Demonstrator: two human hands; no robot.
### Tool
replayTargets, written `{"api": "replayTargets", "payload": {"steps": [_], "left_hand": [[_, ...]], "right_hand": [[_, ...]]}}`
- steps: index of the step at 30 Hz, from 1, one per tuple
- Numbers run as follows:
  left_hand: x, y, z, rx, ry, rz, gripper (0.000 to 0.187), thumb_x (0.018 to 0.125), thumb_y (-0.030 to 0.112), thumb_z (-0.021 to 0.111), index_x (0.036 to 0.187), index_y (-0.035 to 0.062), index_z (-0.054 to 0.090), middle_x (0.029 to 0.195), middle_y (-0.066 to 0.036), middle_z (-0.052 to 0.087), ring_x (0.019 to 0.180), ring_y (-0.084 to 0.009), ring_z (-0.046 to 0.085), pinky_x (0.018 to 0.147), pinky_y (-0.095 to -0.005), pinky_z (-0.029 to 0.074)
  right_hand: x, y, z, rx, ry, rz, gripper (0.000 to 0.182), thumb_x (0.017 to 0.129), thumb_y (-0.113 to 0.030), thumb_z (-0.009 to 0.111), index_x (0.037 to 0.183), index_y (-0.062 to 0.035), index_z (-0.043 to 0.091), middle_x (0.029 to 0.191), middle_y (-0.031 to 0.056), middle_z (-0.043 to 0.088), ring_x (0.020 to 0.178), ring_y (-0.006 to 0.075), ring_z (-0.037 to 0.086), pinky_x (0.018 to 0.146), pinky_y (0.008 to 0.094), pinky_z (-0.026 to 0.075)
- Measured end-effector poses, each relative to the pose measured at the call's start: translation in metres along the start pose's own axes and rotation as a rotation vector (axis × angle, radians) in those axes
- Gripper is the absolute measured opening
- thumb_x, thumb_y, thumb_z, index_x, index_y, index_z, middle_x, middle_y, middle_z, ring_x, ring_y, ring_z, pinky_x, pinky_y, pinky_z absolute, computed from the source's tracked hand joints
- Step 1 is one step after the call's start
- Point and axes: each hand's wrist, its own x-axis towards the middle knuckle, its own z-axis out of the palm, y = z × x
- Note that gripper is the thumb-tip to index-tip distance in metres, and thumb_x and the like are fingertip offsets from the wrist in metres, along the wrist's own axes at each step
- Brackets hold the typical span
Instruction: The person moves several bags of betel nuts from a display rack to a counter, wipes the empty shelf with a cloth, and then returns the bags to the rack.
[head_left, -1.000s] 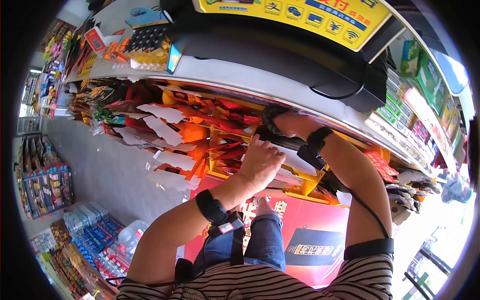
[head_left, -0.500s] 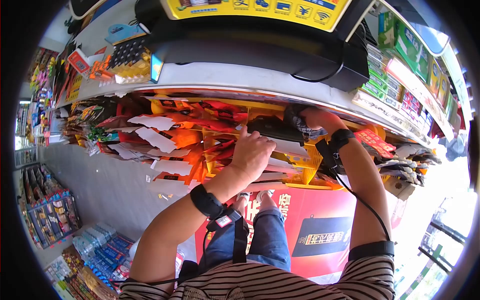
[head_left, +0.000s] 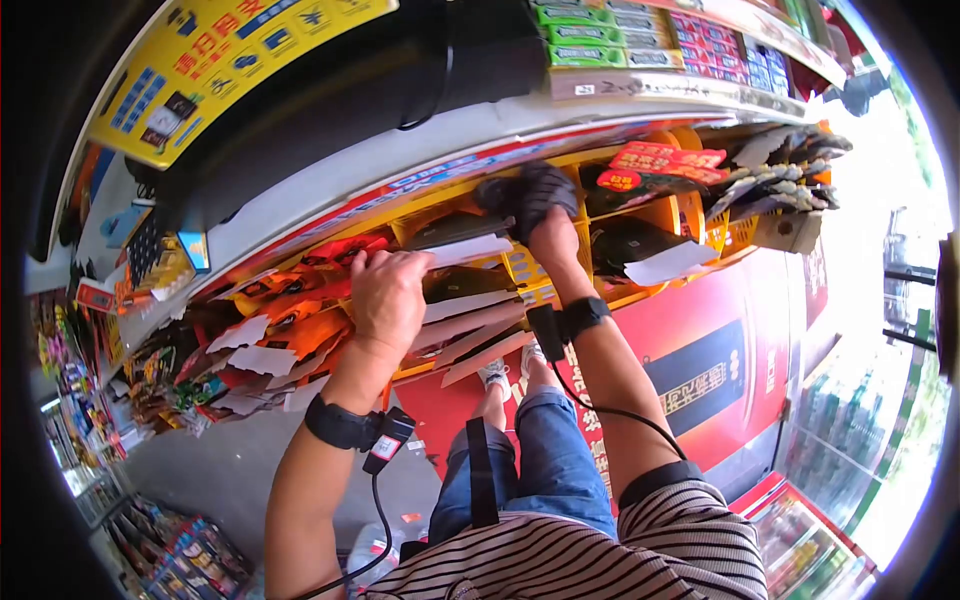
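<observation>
My left hand (head_left: 385,295) lies on a row of dark packs with white cards (head_left: 470,300) in a yellow wire rack (head_left: 690,212) under the counter, fingers curled over the top edge of one pack. My right hand (head_left: 552,235) reaches deeper into the same rack, just to the right, and grips a dark knitted bundle (head_left: 535,188). Both wrists wear black bands with cables. Below are my jeans and shoes.
A white counter edge (head_left: 400,165) runs above the rack, carrying a black device and a yellow payment sign (head_left: 200,70). Gum boxes (head_left: 600,40) sit on the upper right. Orange snack packs (head_left: 300,325) hang left. A red poster panel (head_left: 720,350) fronts the counter.
The view has swung right and tilted. My right hand has pushed the dark bundle further up into the rack. My left hand stays on the carded packs.
</observation>
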Motion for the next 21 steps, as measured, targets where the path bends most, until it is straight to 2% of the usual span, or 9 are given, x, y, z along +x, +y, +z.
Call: {"api": "replayTargets", "payload": {"steps": [2, 7, 10, 14, 16, 17, 18, 19, 21], "left_hand": [[0.006, 0.001, -0.006, -0.007, -0.011, -0.001, 0.012, 0.074, 0.008, 0.051, 0.081, 0.0123, 0.060, 0.076, -0.003, 0.060, 0.076, -0.0218, 0.052, 0.080, -0.0391, 0.034], [0.017, -0.003, -0.043, -0.321, 0.034, 0.106, 0.027, 0.070, 0.010, 0.064, 0.095, 0.0024, 0.057, 0.095, -0.013, 0.057, 0.089, -0.0254, 0.053, 0.077, -0.0334, 0.042], [0.017, -0.025, -0.063, -0.218, 0.200, 0.155, 0.015, 0.074, 0.004, 0.058, 0.088, 0.0007, 0.058, 0.094, -0.011, 0.058, 0.087, -0.0243, 0.054, 0.076, -0.0315, 0.043], [0.014, -0.064, -0.071, -0.055, 0.230, 0.125, 0.010, 0.078, 0.004, 0.053, 0.087, -0.0004, 0.058, 0.091, -0.011, 0.057, 0.084, -0.0227, 0.054, 0.074, -0.0301, 0.042], [0.003, -0.098, -0.062, -0.080, 0.292, -0.007, 0.011, 0.080, 0.004, 0.052, 0.087, -0.0019, 0.057, 0.090, -0.011, 0.057, 0.084, -0.0224, 0.054, 0.075, -0.0292, 0.042], [-0.002, -0.112, -0.061, -0.071, 0.307, -0.080, 0.014, 0.082, 0.009, 0.050, 0.088, -0.0018, 0.057, 0.090, -0.010, 0.057, 0.084, -0.0199, 0.053, 0.074, -0.0279, 0.042], [-0.007, -0.116, -0.062, -0.120, 0.338, -0.230, 0.016, 0.083, 0.011, 0.049, 0.089, -0.0015, 0.058, 0.090, -0.009, 0.057, 0.084, -0.0190, 0.053, 0.074, -0.0274, 0.041], [-0.009, -0.119, -0.063, -0.172, 0.376, -0.377, 0.018, 0.083, 0.013, 0.049, 0.089, -0.0011, 0.058, 0.091, -0.008, 0.057, 0.085, -0.0182, 0.053, 0.075, -0.0269, 0.041], [-0.009, -0.142, -0.064, -0.193, 0.455, -0.560, 0.025, 0.083, 0.020, 0.047, 0.092, -0.0014, 0.057, 0.093, -0.008, 0.057, 0.086, -0.0162, 0.052, 0.076, -0.0258, 0.040]], "right_hand": [[-0.009, 0.048, 0.013, 0.395, 0.135, -0.010, 0.021, 0.073, -0.005, 0.051, 0.093, -0.0004, 0.050, 0.089, 0.0167, 0.055, 0.086, 0.0252, 0.054, 0.077, 0.0315, 0.041], [-0.114, 0.048, -0.090, 0.801, -0.211, 0.016, 0.030, 0.080, -0.006, 0.050, 0.109, 0.0019, 0.045, 0.105, 0.0069, 0.053, 0.096, 0.0138, 0.047, 0.084, 0.0261, 0.036], [-0.165, 0.071, -0.145, 1.061, -0.366, 0.099, 0.040, 0.078, -0.010, 0.056, 0.115, 0.0004, 0.043, 0.112, 0.0065, 0.050, 0.103, 0.0139, 0.045, 0.089, 0.0276, 0.035], [-0.194, 0.115, -0.156, 0.862, -0.458, 0.069, 0.062, 0.068, -0.011, 0.067, 0.120, 0.0010, 0.036, 0.117, 0.0082, 0.045, 0.106, 0.0159, 0.044, 0.092, 0.0293, 0.033], [-0.197, 0.141, -0.136, 0.874, -0.502, 0.073, 0.064, 0.066, -0.012, 0.068, 0.121, 0.0000, 0.037, 0.119, 0.0084, 0.044, 0.107, 0.0168, 0.043, 0.092, 0.0302, 0.032], [-0.202, 0.133, -0.133, 0.778, -0.397, -0.059, 0.055, 0.072, -0.016, 0.063, 0.120, -0.0026, 0.039, 0.125, 0.0082, 0.039, 0.115, 0.0178, 0.036, 0.097, 0.0292, 0.027], [-0.207, 0.151, -0.113, 0.851, -0.534, -0.151, 0.059, 0.072, -0.015, 0.063, 0.123, -0.0033, 0.035, 0.128, 0.0083, 0.035, 0.117, 0.0190, 0.033, 0.098, 0.0295, 0.025], [-0.216, 0.168, -0.098, 1.134, -0.553, 0.035, 0.060, 0.070, -0.013, 0.066, 0.122, -0.0031, 0.037, 0.125, 0.0086, 0.038, 0.115, 0.0189, 0.035, 0.097, 0.0308, 0.026], [-0.206, 0.134, -0.089, 1.338, -0.449, 0.060, 0.060, 0.068, -0.013, 0.067, 0.120, -0.0030, 0.039, 0.122, 0.0092, 0.042, 0.114, 0.0196, 0.036, 0.096, 0.0322, 0.026]]}}
